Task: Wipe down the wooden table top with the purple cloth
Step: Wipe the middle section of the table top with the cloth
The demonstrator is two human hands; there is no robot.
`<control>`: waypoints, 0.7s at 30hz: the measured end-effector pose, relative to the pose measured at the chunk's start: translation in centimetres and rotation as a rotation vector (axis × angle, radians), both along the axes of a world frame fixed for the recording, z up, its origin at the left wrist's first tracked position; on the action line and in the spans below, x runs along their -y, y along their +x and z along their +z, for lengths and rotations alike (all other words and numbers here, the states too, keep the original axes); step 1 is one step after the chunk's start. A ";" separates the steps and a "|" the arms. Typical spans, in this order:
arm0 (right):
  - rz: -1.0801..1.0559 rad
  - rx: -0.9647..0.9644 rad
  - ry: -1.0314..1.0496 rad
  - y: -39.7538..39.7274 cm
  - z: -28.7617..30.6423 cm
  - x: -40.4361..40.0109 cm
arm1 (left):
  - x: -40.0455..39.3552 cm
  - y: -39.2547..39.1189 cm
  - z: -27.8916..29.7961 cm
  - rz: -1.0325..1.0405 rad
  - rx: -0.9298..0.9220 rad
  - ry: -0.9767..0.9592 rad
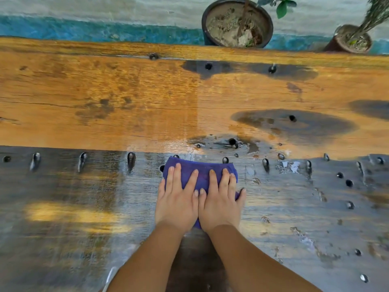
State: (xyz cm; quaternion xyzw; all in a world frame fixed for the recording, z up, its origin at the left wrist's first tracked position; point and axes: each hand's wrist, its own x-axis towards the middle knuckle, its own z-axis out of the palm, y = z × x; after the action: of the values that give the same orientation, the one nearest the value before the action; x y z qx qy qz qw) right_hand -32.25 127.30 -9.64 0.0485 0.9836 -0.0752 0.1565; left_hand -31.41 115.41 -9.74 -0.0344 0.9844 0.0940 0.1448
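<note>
The purple cloth (202, 172) lies folded on the wooden table top (109, 102), near the middle of the view. My left hand (176, 199) and my right hand (221, 201) lie side by side on it, fingers straight and spread, pressing it flat. Most of the cloth is hidden under my palms. The near half of the table is dark and shiny with wet streaks; the far half is orange-brown with dark damp patches.
Dark metal studs (131, 160) stick up in a row across the table just beyond the cloth, with more scattered at the right. Past the table's far edge stand a large plant pot (236, 23) and a smaller pot (349, 40) on the ground.
</note>
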 end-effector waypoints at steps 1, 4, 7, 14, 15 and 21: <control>0.003 -0.002 -0.002 -0.7 -0.1 0.0 | -0.1 -0.6 0.0 0.020 0.001 0.000; 0.025 0.000 0.000 -2.4 -0.3 -0.1 | -0.3 -1.9 0.0 0.083 0.010 0.013; 0.001 -0.035 -0.014 -4.0 -0.1 0.1 | -0.4 -3.1 0.0 0.140 0.008 0.041; -0.038 -0.093 -0.009 -5.8 -0.2 0.3 | -0.7 -4.8 -0.1 0.150 -0.033 0.012; -0.039 -0.101 -0.019 -6.3 -0.2 0.3 | -0.6 -5.4 -0.1 0.131 -0.025 0.004; 0.055 -0.128 -0.030 -12.8 -0.8 0.3 | -0.1 -11.6 -0.5 0.095 -0.060 0.003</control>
State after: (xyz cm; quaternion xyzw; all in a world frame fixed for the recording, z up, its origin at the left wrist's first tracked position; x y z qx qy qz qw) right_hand -45.09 126.96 -10.42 0.0143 0.9913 -0.0886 0.0958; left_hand -43.03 115.49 -10.26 -0.0783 0.9853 0.1035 0.1108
